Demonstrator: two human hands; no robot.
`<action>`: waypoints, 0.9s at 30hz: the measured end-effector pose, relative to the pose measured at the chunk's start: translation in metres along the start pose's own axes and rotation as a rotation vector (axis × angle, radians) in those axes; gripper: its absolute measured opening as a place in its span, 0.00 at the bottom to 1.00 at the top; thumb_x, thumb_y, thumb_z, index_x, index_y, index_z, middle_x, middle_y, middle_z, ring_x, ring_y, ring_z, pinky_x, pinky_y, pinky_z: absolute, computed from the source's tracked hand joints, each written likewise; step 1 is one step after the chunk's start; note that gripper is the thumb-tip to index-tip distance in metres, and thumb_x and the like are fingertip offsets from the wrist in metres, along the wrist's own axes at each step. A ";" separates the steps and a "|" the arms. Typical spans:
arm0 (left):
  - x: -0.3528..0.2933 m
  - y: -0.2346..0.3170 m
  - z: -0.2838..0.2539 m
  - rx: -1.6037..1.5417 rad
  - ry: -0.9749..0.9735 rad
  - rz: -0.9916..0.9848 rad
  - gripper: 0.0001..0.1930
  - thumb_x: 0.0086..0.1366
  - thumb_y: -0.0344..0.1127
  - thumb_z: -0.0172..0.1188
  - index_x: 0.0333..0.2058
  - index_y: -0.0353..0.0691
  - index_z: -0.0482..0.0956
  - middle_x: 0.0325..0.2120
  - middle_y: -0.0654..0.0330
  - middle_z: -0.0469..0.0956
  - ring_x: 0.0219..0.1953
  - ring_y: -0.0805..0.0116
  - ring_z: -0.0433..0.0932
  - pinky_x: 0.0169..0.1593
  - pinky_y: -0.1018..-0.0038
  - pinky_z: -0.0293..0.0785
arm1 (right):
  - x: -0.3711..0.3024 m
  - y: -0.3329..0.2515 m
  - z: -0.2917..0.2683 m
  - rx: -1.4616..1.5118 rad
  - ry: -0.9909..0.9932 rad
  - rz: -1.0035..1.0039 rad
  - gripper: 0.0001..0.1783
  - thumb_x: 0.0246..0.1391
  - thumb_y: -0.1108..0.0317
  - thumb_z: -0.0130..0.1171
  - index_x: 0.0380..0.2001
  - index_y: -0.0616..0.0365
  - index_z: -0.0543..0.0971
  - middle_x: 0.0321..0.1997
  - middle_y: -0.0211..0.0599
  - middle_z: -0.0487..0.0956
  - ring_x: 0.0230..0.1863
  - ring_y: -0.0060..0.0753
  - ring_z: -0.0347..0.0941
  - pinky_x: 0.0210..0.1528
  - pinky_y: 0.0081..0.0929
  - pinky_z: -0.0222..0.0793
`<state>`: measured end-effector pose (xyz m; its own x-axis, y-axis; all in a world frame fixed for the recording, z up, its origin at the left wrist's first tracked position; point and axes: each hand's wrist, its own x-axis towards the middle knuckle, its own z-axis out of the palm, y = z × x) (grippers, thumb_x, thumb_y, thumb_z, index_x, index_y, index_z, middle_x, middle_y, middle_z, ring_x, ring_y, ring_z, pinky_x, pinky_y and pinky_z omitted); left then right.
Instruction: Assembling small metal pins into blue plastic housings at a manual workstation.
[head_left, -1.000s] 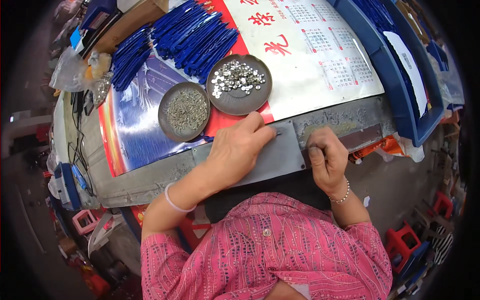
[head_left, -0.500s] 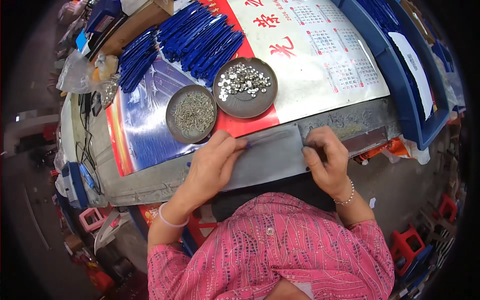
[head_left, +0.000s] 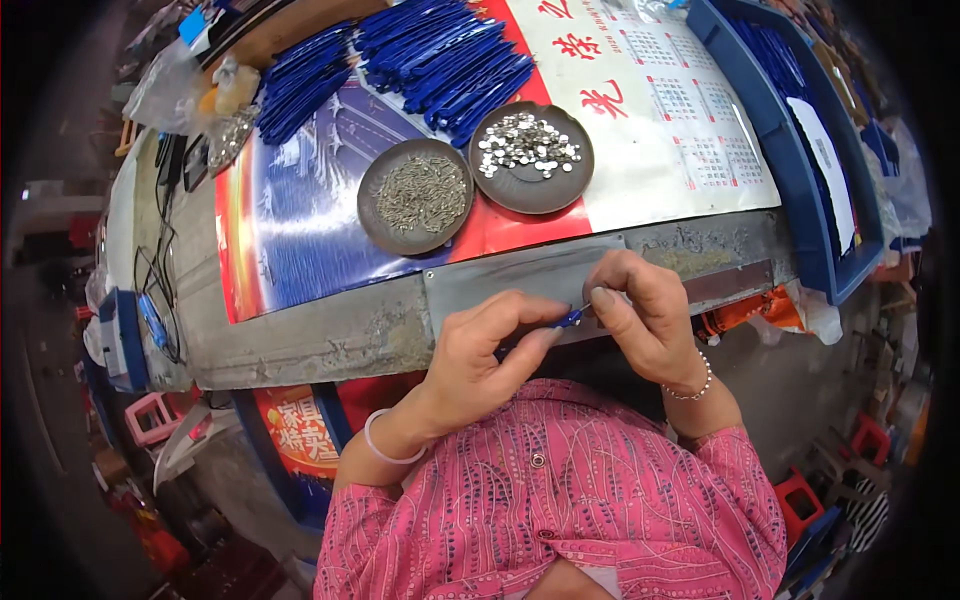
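desk edge: worn grey strip left of plate
left dish: metal pins
right dish: silvery discs
left hand: pinching blue piece
right hand: pinching silvery bit

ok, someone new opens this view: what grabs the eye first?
Probably the bright pink patterned shirt, filling the bottom centre. Just above it, the left hand holds a small blue piece close to the right hand. Beyond the hands sit a left dish of thin metal pins and a right dish of shiny round bits, with dark-blue strips heaped behind them.
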<state>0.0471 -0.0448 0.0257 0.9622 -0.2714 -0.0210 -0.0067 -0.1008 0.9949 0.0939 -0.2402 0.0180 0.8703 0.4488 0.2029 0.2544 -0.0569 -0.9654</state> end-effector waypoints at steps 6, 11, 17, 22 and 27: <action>-0.010 -0.012 -0.001 -0.009 0.044 0.160 0.10 0.58 0.18 0.55 0.40 0.30 0.74 0.31 0.60 0.75 0.24 0.81 0.72 0.25 0.86 0.67 | 0.007 -0.010 0.007 -0.153 -0.127 -0.057 0.07 0.53 0.75 0.52 0.24 0.65 0.68 0.21 0.38 0.70 0.22 0.29 0.65 0.26 0.22 0.62; -0.014 -0.010 0.005 -0.181 0.090 0.097 0.12 0.58 0.17 0.54 0.41 0.32 0.74 0.34 0.59 0.73 0.23 0.82 0.70 0.25 0.86 0.66 | 0.006 -0.017 0.015 0.258 -0.085 0.219 0.13 0.60 0.68 0.48 0.23 0.64 0.69 0.21 0.34 0.70 0.22 0.21 0.66 0.23 0.17 0.60; -0.012 -0.012 0.012 -0.244 0.151 0.192 0.15 0.58 0.15 0.51 0.45 0.33 0.72 0.40 0.59 0.66 0.26 0.81 0.69 0.25 0.87 0.66 | 0.005 -0.010 0.024 0.271 -0.163 0.161 0.18 0.61 0.62 0.50 0.23 0.65 0.71 0.17 0.29 0.68 0.19 0.18 0.63 0.21 0.19 0.59; -0.014 -0.017 0.018 -0.316 0.188 0.198 0.16 0.60 0.16 0.50 0.47 0.34 0.71 0.39 0.60 0.65 0.26 0.81 0.69 0.26 0.87 0.65 | 0.008 -0.010 0.034 0.056 -0.039 0.042 0.17 0.59 0.64 0.53 0.21 0.65 0.72 0.16 0.31 0.67 0.17 0.22 0.62 0.20 0.22 0.58; -0.013 -0.016 0.020 -0.384 0.207 0.154 0.15 0.61 0.16 0.49 0.47 0.34 0.70 0.39 0.60 0.65 0.26 0.81 0.68 0.26 0.86 0.65 | 0.006 0.000 0.036 -0.074 0.000 -0.055 0.16 0.57 0.64 0.55 0.21 0.66 0.68 0.20 0.32 0.68 0.20 0.21 0.63 0.21 0.19 0.56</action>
<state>0.0288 -0.0589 0.0076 0.9923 -0.0545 0.1112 -0.0901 0.2982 0.9502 0.0837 -0.2056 0.0133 0.8545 0.4527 0.2549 0.3317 -0.0978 -0.9383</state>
